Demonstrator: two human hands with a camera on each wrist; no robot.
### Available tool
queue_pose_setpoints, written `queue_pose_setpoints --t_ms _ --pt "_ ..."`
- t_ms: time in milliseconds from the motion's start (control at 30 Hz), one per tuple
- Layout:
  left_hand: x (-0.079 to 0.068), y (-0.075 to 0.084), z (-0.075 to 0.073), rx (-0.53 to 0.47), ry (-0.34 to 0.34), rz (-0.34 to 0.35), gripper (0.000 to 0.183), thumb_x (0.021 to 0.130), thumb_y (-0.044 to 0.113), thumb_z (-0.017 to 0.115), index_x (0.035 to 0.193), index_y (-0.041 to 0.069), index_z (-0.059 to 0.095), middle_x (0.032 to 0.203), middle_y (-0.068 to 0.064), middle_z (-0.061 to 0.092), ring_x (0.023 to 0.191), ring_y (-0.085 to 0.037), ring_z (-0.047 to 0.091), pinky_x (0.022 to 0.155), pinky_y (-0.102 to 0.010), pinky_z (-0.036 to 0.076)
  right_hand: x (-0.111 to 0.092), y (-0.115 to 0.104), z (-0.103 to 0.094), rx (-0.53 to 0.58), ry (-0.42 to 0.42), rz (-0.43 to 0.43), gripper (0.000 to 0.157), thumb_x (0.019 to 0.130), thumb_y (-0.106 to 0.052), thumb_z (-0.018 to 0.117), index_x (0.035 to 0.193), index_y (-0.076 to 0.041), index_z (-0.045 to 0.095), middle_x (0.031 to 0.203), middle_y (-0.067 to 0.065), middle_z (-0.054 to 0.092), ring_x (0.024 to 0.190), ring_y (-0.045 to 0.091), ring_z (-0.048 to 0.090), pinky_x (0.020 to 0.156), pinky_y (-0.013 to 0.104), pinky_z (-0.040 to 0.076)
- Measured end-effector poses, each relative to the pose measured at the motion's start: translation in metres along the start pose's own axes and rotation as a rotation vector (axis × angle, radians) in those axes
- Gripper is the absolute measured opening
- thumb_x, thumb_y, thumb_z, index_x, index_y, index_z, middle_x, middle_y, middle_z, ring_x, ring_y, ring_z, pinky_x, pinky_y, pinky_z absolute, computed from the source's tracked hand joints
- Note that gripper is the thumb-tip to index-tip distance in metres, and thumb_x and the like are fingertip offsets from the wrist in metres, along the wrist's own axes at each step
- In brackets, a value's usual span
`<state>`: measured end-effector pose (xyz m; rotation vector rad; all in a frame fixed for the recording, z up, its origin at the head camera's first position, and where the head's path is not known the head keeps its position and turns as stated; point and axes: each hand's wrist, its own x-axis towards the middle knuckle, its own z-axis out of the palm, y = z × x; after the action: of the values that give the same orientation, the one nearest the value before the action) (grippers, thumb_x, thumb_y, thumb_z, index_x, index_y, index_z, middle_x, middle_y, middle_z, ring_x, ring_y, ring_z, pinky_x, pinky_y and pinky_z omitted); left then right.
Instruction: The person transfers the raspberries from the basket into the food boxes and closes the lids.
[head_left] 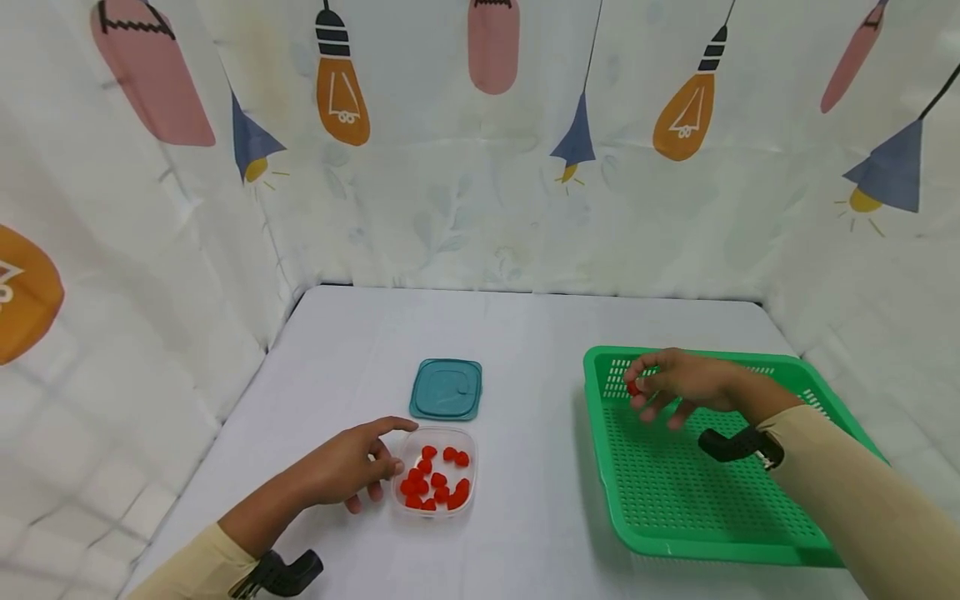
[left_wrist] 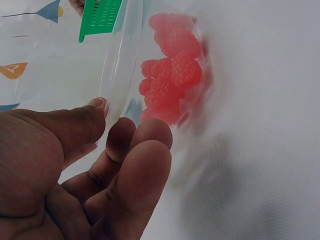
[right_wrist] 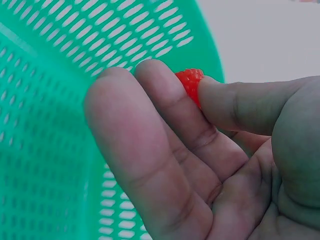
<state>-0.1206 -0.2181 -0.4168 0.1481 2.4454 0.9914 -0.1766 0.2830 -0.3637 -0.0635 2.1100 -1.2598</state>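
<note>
My right hand (head_left: 686, 383) pinches a red raspberry (right_wrist: 190, 84) between thumb and fingers, above the left part of a green plastic basket (head_left: 626, 533). In the right wrist view the other fingers (right_wrist: 135, 130) extend below the berry. My left hand (head_left: 352, 462) is at the left side of a clear plastic container (head_left: 471, 442), its index finger and thumb at the rim and the fingers loosely bent. Several raspberries (head_left: 438, 481) lie inside that container; the left wrist view shows them through its clear wall.
Just behind the container, a teal square lid (head_left: 446, 389) lies flat on the white-covered table (head_left: 525, 500). White curtains (head_left: 480, 208) printed with lamps and bulbs surround the table at the back and sides. A black strap device (head_left: 731, 446) sits on the right wrist.
</note>
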Motion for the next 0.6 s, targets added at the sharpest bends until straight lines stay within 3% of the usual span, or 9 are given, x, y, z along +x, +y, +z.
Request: queue_pose_setpoints --t_ms 300,600 --pt "0.0 -0.002 0.0 -0.014 0.0 0.005 0.055 0.092 0.016 0.077 0.141 0.031 0.056 0.086 -0.005 0.063 0.064 -0.025 0.065 0.049 -0.034 0.056 -0.006 -0.031 0.007 -0.04 -0.038 -0.068 0.041 0.106 -0.024 0.058 0.138 0.001 0.05 0.116 0.025 0.067 0.104 0.04 0.067 0.075 0.051 0.059" --pt "0.0 -0.002 -0.001 -0.014 -0.016 0.017 0.055 0.093 0.017 0.077 0.142 0.029 0.055 0.086 -0.005 0.063 0.064 -0.025 0.065 0.049 -0.034 0.056 -0.006 -0.062 0.023 -0.082 -0.063 -0.113 0.033 0.105 -0.024 0.062 0.13 -0.004 0.056 0.115 0.024 0.069 0.104 0.038 0.068 0.075 0.049 0.059"
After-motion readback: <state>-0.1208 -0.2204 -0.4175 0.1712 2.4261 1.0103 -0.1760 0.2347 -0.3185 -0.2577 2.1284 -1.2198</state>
